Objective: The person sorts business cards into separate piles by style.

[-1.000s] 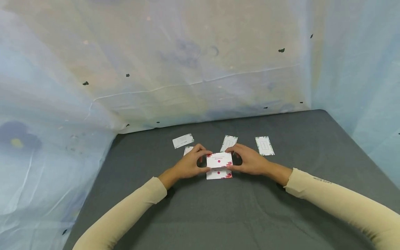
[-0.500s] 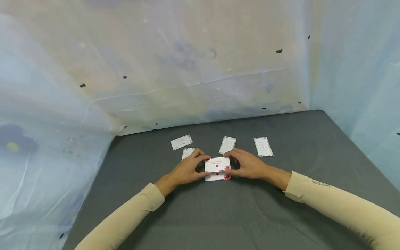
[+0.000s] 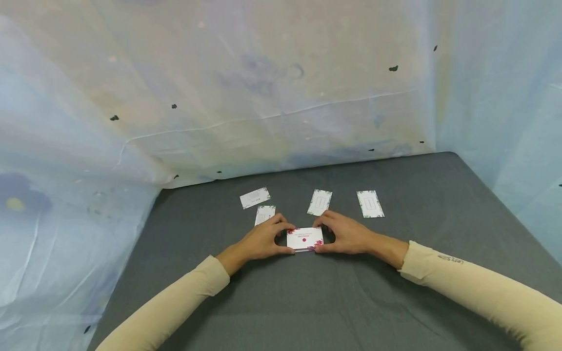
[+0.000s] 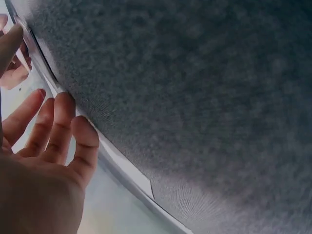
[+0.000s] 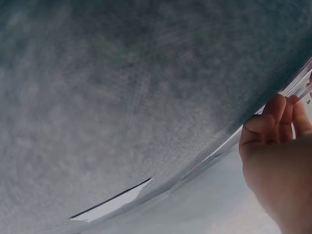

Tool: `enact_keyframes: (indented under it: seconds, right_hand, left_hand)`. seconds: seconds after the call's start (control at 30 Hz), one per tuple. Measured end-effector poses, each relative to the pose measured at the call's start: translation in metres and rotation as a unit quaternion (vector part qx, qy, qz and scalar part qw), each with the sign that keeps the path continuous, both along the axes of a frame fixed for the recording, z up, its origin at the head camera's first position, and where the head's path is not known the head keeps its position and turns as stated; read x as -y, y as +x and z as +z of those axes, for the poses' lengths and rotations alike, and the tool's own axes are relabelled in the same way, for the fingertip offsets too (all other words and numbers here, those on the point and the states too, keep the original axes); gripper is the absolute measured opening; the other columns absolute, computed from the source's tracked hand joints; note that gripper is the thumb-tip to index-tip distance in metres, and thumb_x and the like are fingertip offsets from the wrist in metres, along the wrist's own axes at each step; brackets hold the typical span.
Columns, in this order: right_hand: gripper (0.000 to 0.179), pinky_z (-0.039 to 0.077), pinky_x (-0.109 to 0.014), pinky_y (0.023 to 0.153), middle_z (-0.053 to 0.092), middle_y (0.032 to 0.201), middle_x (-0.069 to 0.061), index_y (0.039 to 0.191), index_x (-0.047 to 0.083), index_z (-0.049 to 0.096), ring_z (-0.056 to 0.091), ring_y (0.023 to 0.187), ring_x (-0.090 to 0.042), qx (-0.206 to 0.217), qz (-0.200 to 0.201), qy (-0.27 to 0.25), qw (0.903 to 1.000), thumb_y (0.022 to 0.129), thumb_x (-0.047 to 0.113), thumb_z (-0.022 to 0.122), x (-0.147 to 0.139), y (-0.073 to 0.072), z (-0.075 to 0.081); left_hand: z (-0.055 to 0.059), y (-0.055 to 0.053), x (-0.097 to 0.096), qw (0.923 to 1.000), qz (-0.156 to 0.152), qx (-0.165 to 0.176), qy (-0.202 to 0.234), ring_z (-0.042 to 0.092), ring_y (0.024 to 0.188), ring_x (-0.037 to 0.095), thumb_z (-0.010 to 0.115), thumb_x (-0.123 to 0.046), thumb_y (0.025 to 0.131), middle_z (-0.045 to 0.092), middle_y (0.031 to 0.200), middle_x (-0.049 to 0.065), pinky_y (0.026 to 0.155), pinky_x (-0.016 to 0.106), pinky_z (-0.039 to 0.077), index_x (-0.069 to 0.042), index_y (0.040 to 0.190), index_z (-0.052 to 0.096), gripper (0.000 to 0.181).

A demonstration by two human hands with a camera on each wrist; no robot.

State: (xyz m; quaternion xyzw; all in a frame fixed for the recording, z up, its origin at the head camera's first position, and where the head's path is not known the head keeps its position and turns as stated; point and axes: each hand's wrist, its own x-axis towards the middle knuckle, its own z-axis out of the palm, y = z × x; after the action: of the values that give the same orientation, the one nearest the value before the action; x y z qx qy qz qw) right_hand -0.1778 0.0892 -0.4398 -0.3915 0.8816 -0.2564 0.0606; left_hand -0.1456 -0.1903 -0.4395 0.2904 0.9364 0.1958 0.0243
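A white card point(image 3: 304, 238) with pink floral corners and a pink dot lies level between my two hands in the head view. My left hand point(image 3: 262, 240) pinches its left end, thumb at the near corner and fingers at the far one. On the other end, my right hand point(image 3: 349, 235) grips the card the same way. Beneath it, a second card point(image 3: 303, 250) shows only as a thin strip along the near edge. The left wrist view has my left hand point(image 4: 53, 141) with curved fingers close over the cloth; my right hand point(image 5: 275, 141) appears likewise in its wrist view.
Farther back lie several white cards with green leafy corners: a tilted card point(image 3: 255, 198), a card point(image 3: 265, 214) behind my left hand, a middle card point(image 3: 319, 202) and a right-hand card point(image 3: 371, 204). Grey cloth point(image 3: 303, 302) covers the table; a patterned curtain point(image 3: 281, 97) hangs behind.
Both hands have lowered the held card toward me, over the second card, which showed a wider strip with its pink dot earlier and is now almost hidden. The back cards stay put.
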Motion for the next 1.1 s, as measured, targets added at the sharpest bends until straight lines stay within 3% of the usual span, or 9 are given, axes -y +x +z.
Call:
enact_keyframes:
  seconds: [0.23, 0.5, 0.83, 1.1]
  right_hand:
    - [0.048, 0.046, -0.029, 0.083, 0.056, 0.114, 0.009, 0.116, 0.026, 0.065, 0.054, 0.092, -0.009, 0.007, 0.005, -0.006, 0.9999, 0.08, 0.052, 0.079, 0.0004, -0.0005, -0.0011]
    - [0.054, 0.047, -0.032, 0.086, 0.056, 0.118, 0.007, 0.122, 0.024, 0.064, 0.054, 0.096, -0.009, 0.016, 0.008, 0.007, 0.9998, 0.078, 0.05, 0.081, -0.0008, -0.0006, -0.0004]
    - [0.052, 0.044, -0.028, 0.079, 0.057, 0.112, 0.007, 0.123, 0.025, 0.064, 0.052, 0.09, -0.008, 0.012, 0.003, 0.027, 0.9996, 0.08, 0.051, 0.078, -0.0005, 0.0011, 0.0011]
    - [0.05, 0.044, -0.027, 0.079, 0.057, 0.111, 0.008, 0.124, 0.025, 0.065, 0.051, 0.088, -0.007, -0.004, 0.003, 0.033, 0.9995, 0.082, 0.05, 0.077, 0.0001, 0.0004, -0.0011]
  left_hand:
    - [-0.0029, 0.0006, 0.0008, 0.9998, 0.007, 0.011, 0.014, 0.05, 0.086, 0.005, 0.086, -0.048, 0.074, 0.054, 0.105, -0.01, 0.078, 0.024, 0.045, -0.026, 0.125, 0.068, 0.059]
    - [-0.0026, 0.0019, -0.0012, 0.9999, 0.008, 0.011, 0.011, 0.051, 0.088, 0.007, 0.085, -0.048, 0.075, 0.056, 0.105, -0.008, 0.082, 0.027, 0.046, -0.024, 0.124, 0.069, 0.058]
    - [-0.0042, 0.0002, -0.0016, 0.9992, 0.013, 0.038, -0.003, 0.052, 0.1, 0.008, 0.084, -0.048, 0.077, 0.054, 0.112, -0.007, 0.093, 0.031, 0.047, -0.022, 0.129, 0.066, 0.061]
    - [-0.0025, 0.0007, -0.0032, 0.9996, 0.008, 0.027, -0.004, 0.051, 0.095, 0.009, 0.082, -0.044, 0.08, 0.053, 0.11, -0.005, 0.089, 0.03, 0.046, -0.019, 0.124, 0.067, 0.052]
